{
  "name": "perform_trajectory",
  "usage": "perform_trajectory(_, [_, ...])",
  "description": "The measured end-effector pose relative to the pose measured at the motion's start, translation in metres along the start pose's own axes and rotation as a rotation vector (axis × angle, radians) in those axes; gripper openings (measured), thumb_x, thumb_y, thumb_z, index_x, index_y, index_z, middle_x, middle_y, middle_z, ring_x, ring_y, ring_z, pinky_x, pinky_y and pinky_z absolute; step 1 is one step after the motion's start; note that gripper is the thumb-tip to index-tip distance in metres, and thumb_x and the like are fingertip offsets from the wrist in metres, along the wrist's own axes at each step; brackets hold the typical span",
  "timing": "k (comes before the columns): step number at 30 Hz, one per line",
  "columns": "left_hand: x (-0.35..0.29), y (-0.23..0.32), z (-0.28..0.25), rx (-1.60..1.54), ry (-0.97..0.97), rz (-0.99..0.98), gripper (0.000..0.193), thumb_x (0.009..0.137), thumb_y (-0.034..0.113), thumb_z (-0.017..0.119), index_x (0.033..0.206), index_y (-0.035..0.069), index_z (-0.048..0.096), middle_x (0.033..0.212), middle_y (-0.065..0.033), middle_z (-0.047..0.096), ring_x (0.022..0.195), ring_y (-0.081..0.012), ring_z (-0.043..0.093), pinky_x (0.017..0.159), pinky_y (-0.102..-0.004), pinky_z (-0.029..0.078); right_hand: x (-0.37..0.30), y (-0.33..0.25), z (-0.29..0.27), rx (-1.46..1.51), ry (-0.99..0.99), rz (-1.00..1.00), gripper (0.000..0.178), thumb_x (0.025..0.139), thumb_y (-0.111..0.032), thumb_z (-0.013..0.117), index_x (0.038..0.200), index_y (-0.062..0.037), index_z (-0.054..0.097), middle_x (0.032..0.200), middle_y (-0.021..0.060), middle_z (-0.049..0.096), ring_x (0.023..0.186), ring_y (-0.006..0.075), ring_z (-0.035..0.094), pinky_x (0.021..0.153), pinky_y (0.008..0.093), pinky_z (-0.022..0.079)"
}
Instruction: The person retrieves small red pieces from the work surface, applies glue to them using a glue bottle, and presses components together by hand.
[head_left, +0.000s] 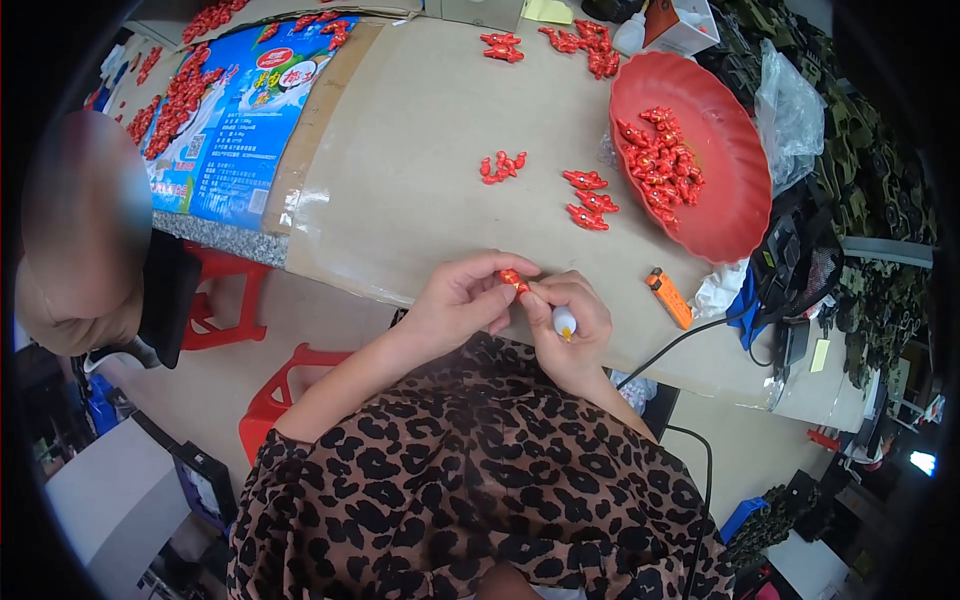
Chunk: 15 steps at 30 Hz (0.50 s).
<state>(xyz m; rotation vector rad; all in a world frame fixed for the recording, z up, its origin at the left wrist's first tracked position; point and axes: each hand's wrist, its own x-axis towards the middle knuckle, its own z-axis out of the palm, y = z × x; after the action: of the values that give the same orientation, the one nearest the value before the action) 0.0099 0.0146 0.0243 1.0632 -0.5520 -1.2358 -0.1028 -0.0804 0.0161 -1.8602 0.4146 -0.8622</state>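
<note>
Above the table's front edge, my left hand (462, 302) pinches a small red figurine with gold marks (513, 280) between thumb and fingers. My right hand (577, 328) meets it from the other side, its thumb and forefinger at the figurine's lower end. Tucked in the curled fingers of that hand is a small white bottle with a yellow tip (564, 322), the tip pointing toward me. Farther back lie a small cluster of red figurines (502, 167) and a short column of red figurines (592, 201). What my fingers cover of the held figurine is hidden.
At right stands a red scalloped bowl (735, 190) holding many figurines. An orange utility knife (668, 298) lies nearer, beside a black cable (668, 347). More figurines rest on blue printed packaging (240, 150) at left. A person (85, 230) sits there; red stools (290, 390) stand below.
</note>
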Motion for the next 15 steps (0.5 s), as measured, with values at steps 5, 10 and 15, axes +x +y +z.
perform_trajectory(5, [-0.0018, -0.002, -0.001, -0.025, 0.019, 0.014, 0.02, 0.082, 0.0, 0.044, 0.101, -0.001, 0.051, 0.07, 0.0003, 0.05, 0.055, -0.0033, 0.043, 0.05, -0.0163, 0.037, 0.0015, 0.0028, 0.0016, 0.003, -0.02, -0.04, 0.012, 0.067, 0.001, 0.064, 0.074, -0.0028, 0.055, 0.065, 0.0076, 0.054, 0.057, 0.0207, 0.051, 0.053, 0.0282, 0.04])
perform_trajectory(10, [-0.0028, -0.0031, -0.0002, -0.014, 0.036, -0.011, 0.02, 0.081, -0.001, 0.045, 0.1, 0.0, 0.052, 0.074, 0.0012, 0.049, 0.061, -0.0014, 0.043, 0.054, -0.0152, 0.037, 0.0023, 0.0007, 0.0014, -0.01, -0.031, -0.058, 0.013, 0.066, 0.001, 0.064, 0.075, -0.0037, 0.054, 0.066, 0.0076, 0.055, 0.056, 0.0214, 0.052, 0.053, 0.0281, 0.041])
perform_trajectory(15, [-0.003, -0.0046, 0.0005, 0.021, 0.057, 0.015, 0.022, 0.077, -0.004, 0.045, 0.098, 0.0, 0.052, 0.085, 0.0013, 0.049, 0.068, -0.0005, 0.043, 0.062, -0.0146, 0.037, 0.0019, 0.0013, -0.0001, -0.029, -0.048, -0.072, 0.015, 0.066, 0.001, 0.064, 0.076, -0.0038, 0.054, 0.066, 0.0077, 0.055, 0.057, 0.0217, 0.052, 0.053, 0.0284, 0.041])
